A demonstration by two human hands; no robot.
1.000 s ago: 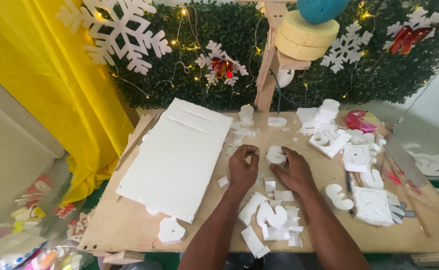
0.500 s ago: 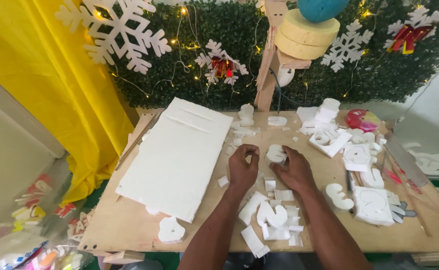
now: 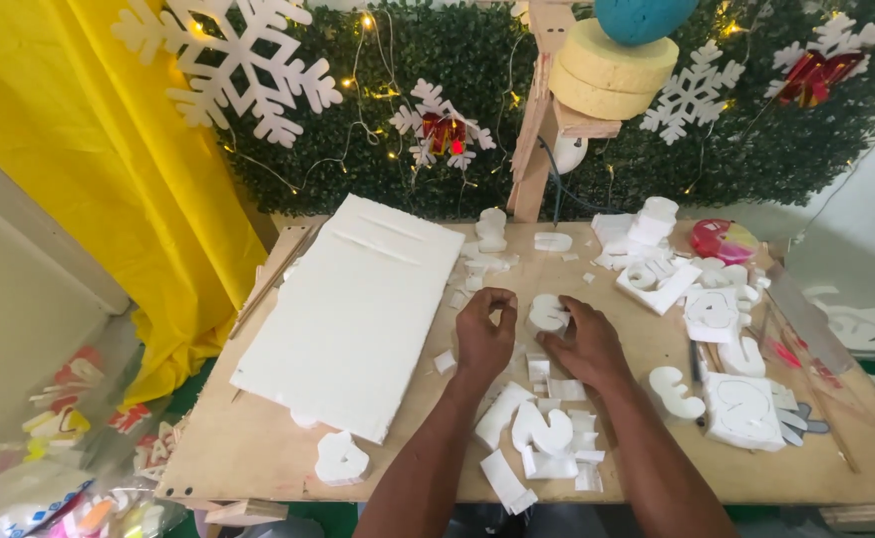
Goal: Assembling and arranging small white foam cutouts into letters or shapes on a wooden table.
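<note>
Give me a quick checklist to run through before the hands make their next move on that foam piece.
1. Right hand touching the small foam piece: ok.
2. Left hand free of other things: cannot tell; its fingers are curled.
3. Foam piece resting on the wooden table: ok.
4. Large foam sheet apart from both hands: ok.
5. Space in front of the wrists free of clutter: not ok; foam scraps lie there.

table: bare plywood, matt, lightly scuffed. big slab: white foam board, matt, fine-grained, two shallow grooves. cut piece by right hand: same white foam, rough edges. scraps: foam offcuts. drape: yellow cloth, soft sheen. discs: porous yellow sponge.
</note>
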